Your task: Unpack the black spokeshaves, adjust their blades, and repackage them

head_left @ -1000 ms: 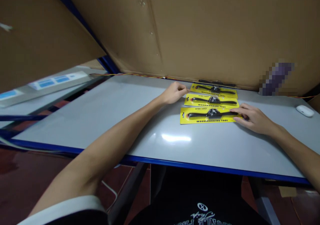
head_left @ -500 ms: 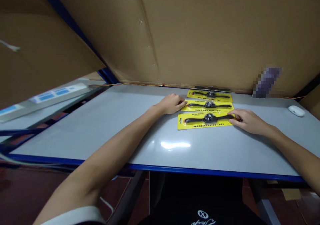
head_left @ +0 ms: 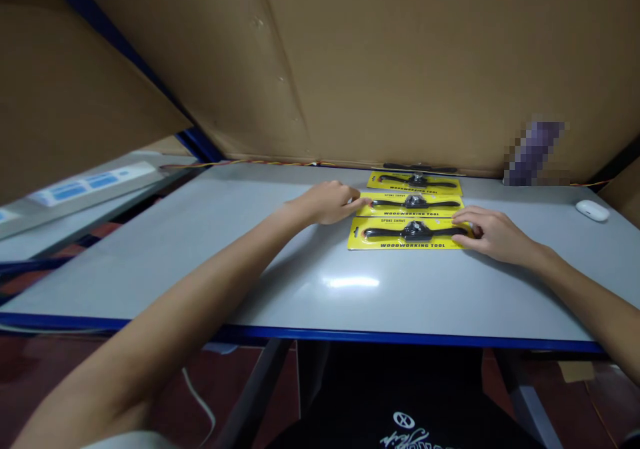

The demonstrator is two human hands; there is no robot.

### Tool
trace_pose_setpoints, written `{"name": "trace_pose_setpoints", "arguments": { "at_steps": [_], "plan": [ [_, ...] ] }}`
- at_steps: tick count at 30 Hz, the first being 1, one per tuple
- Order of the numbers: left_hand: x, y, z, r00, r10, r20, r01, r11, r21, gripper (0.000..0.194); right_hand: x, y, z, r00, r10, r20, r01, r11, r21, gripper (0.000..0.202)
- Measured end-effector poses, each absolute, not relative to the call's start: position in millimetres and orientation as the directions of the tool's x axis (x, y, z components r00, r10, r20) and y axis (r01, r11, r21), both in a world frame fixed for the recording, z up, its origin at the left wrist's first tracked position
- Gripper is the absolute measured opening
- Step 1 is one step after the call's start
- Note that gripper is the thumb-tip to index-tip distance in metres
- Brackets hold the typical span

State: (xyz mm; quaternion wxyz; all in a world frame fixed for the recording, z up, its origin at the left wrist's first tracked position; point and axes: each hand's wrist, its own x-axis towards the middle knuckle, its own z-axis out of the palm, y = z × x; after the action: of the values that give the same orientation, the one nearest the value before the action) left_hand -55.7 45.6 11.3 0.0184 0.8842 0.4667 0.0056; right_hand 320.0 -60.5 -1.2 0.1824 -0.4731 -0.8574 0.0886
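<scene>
Three spokeshaves lie in a column on the table, each sealed on a yellow card. My right hand point(head_left: 500, 234) is at the right end of the nearest packaged spokeshave point(head_left: 416, 234), its thumb and fingers apart over that end and hiding the card's corner. At the left end of the middle packaged spokeshave point(head_left: 414, 202) is my left hand point(head_left: 334, 202), one digit stretched onto the card and the other fingers bent. The far packaged spokeshave point(head_left: 417, 180) lies just behind, untouched.
A dark, slim object point(head_left: 420, 168) lies by the cardboard wall point(head_left: 400, 69) behind the cards. A white earbud-like case point(head_left: 593, 210) sits on the table point(head_left: 280, 289) at right, near a blurred purple object point(head_left: 534, 154). At left is a white-and-blue box point(head_left: 95, 184).
The nearest card has turned slightly and now lies straighter beside the middle one. My right fingers have spread a little, and a digit of my left hand has stretched out. The view has shifted slightly.
</scene>
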Motion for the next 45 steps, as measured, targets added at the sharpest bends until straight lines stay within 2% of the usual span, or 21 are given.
{"name": "trace_pose_setpoints", "arguments": {
  "at_steps": [4, 10, 13, 19, 22, 25, 31, 39, 41, 45],
  "plan": [
    [-57.9, 36.6, 6.6, 0.552, 0.832, -0.060, 0.834, -0.550, 0.042, 0.065, 316.8, -63.0, 0.8, -0.434, 0.876, 0.211, 0.812, 0.482, -0.330, 0.035],
    [-71.8, 28.4, -1.3, 0.614, 0.785, 0.083, 0.767, -0.618, 0.173, 0.053, 313.5, -64.7, -0.3, -0.482, 0.861, 0.164, 0.813, 0.509, -0.284, 0.034],
    [-72.6, 24.8, -2.2, 0.642, 0.761, 0.095, 0.732, -0.646, 0.216, 0.050, 313.8, -63.8, 0.4, -0.489, 0.860, 0.144, 0.812, 0.509, -0.287, 0.032],
    [-57.1, 18.2, -3.9, 0.624, 0.780, 0.043, 0.772, -0.624, 0.119, 0.043, 312.4, -63.6, 1.0, -0.551, 0.824, 0.134, 0.779, 0.565, -0.274, 0.032],
    [-55.4, 17.9, -4.1, 0.619, 0.785, 0.037, 0.777, -0.619, 0.114, 0.040, 311.2, -65.1, 0.4, -0.549, 0.827, 0.123, 0.782, 0.560, -0.274, 0.031],
    [-56.3, 16.6, -2.1, 0.621, 0.783, 0.036, 0.771, -0.618, 0.156, 0.042, 310.6, -65.6, 2.8, -0.541, 0.833, 0.116, 0.773, 0.546, -0.322, 0.034],
    [-55.6, 12.0, 0.8, 0.656, 0.740, 0.148, 0.722, -0.672, 0.162, 0.058, 314.0, -63.9, 15.1, -0.468, 0.881, 0.063, 0.734, 0.427, -0.528, 0.039],
    [-54.4, 3.7, 4.8, 0.857, 0.413, 0.308, 0.312, -0.892, 0.327, 0.067, 321.9, -63.9, 26.1, -0.376, 0.926, -0.028, 0.717, 0.272, -0.642, 0.048],
    [-52.8, 1.3, 5.2, 0.857, 0.379, 0.349, 0.283, -0.913, 0.295, 0.063, 321.9, -63.6, 28.2, -0.356, 0.934, -0.035, 0.714, 0.248, -0.654, 0.049],
    [-53.0, 4.9, 0.9, 0.819, 0.435, 0.376, 0.430, -0.897, 0.102, 0.047, 317.5, -64.4, 27.6, -0.345, 0.939, 0.002, 0.710, 0.262, -0.653, 0.048]
  ]
}}
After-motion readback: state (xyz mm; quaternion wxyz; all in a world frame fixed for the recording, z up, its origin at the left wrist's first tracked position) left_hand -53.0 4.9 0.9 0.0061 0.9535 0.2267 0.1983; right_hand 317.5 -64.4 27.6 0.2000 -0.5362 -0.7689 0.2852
